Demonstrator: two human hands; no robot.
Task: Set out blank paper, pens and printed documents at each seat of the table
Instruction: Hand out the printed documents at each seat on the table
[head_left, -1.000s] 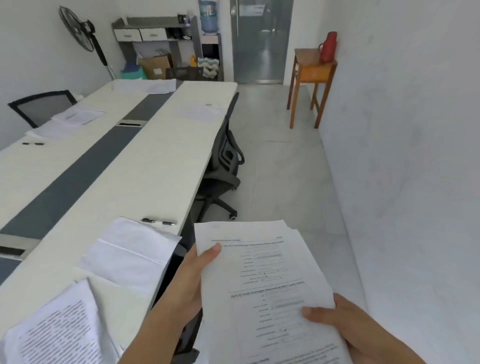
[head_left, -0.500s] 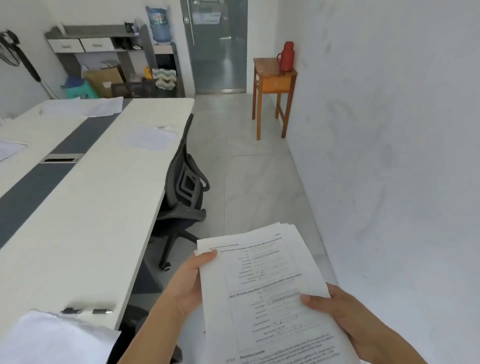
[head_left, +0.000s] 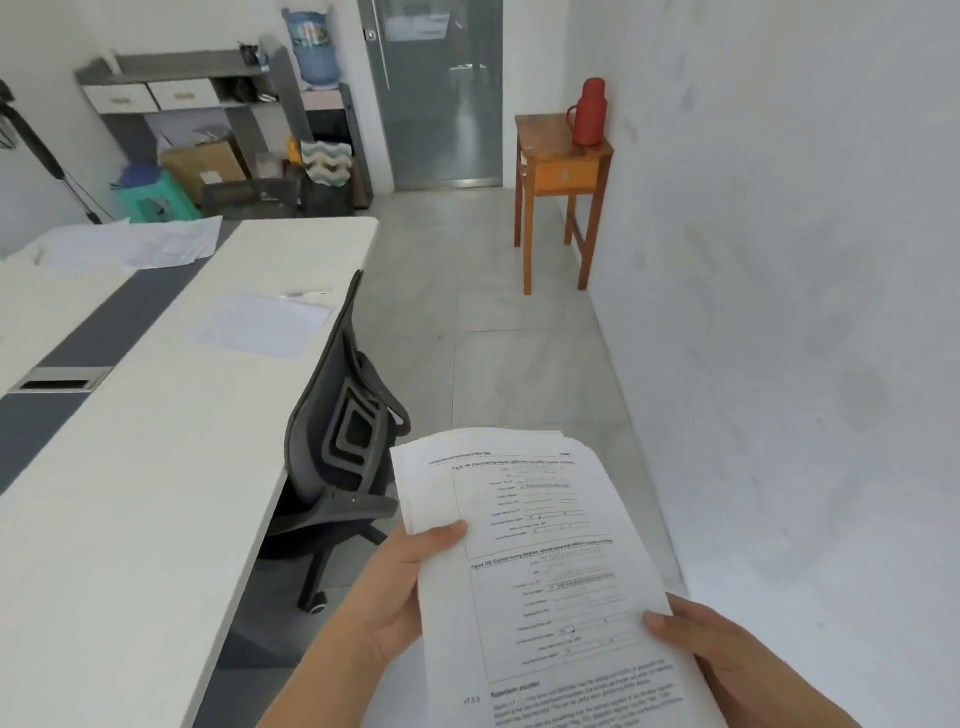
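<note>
Black office chair (head_left: 343, 441) tucked against the table (head_left: 156, 493), just left of the stack of printed documents (head_left: 540, 571) pinched at both edges by left hand (head_left: 400, 587) and right hand (head_left: 722, 654), thumbs on top. Blank sheet (head_left: 260, 325) and pen (head_left: 304, 294) at the far seat; red thermos (head_left: 587, 111) on the wooden side table (head_left: 561, 161). Chair nearer than half a second ago

The printed documents (head_left: 545, 571) show figure captions and, seemingly, the heading "17.3.3 Repetition counter"; smaller print is blurred.
</note>
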